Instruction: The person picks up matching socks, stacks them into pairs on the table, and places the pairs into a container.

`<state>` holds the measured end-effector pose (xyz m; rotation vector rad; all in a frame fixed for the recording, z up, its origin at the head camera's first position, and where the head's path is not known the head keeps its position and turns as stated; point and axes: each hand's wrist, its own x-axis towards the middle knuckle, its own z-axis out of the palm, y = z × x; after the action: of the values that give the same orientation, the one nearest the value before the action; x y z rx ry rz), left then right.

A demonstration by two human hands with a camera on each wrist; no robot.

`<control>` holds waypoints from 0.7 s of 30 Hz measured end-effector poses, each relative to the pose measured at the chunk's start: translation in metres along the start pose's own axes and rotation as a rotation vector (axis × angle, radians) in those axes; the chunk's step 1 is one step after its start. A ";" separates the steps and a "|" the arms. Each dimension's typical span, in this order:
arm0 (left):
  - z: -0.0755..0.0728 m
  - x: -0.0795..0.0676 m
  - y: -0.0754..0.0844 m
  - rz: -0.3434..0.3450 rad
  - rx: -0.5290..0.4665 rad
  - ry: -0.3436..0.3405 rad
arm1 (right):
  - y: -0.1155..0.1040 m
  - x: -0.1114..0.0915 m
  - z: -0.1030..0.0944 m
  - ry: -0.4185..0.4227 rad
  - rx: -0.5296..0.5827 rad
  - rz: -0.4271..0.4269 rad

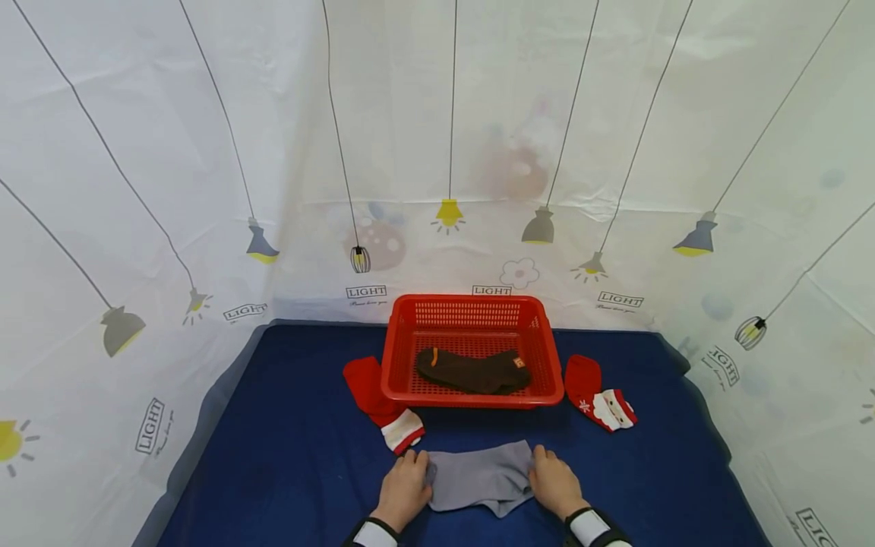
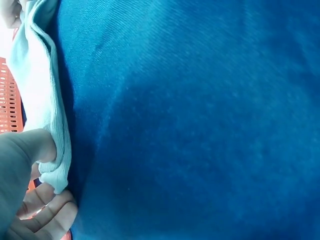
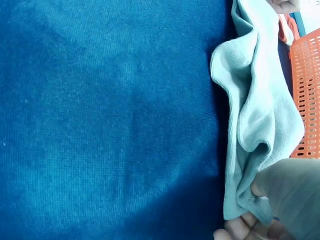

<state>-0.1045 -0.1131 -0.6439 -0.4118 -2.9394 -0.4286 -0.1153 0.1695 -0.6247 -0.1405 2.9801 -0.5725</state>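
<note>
A pair of grey socks, laid one over the other, stretches between both hands near the front of the blue cloth. My left hand pinches the left end, thumb on top and fingers beneath, as the left wrist view shows at the ribbed edge of the socks. At the opposite end my right hand pinches the fabric between thumb and fingers. In the right wrist view the near side of the socks is rumpled, with wavy folds and the two layers showing.
Behind the hands stands a red plastic basket holding dark brown socks. A red sock with a white cuff lies at its left, partly under the rim. Right of it lies a red Santa sock. White printed sheeting surrounds the blue cloth.
</note>
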 end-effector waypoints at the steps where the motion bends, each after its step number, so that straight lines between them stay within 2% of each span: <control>1: 0.000 0.001 0.001 -0.003 -0.008 0.000 | 0.000 0.000 0.001 0.005 -0.001 -0.003; 7: 0.001 0.004 0.002 -0.006 -0.031 -0.003 | -0.001 0.000 0.002 0.011 -0.015 -0.012; 10: -0.002 0.005 0.002 -0.020 -0.048 -0.028 | 0.000 0.001 0.002 0.016 -0.037 -0.034; 13: -0.007 0.005 0.001 -0.033 -0.070 -0.050 | 0.000 0.003 -0.001 -0.003 -0.059 -0.042; 17: -0.011 0.005 0.000 -0.031 -0.088 -0.038 | 0.001 0.006 -0.006 -0.043 -0.079 -0.039; 21: -0.013 0.004 -0.001 -0.043 -0.101 -0.042 | 0.002 0.008 -0.009 -0.038 -0.099 -0.045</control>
<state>-0.1069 -0.1171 -0.6313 -0.3747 -2.9809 -0.5827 -0.1245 0.1740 -0.6183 -0.2236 2.9755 -0.4221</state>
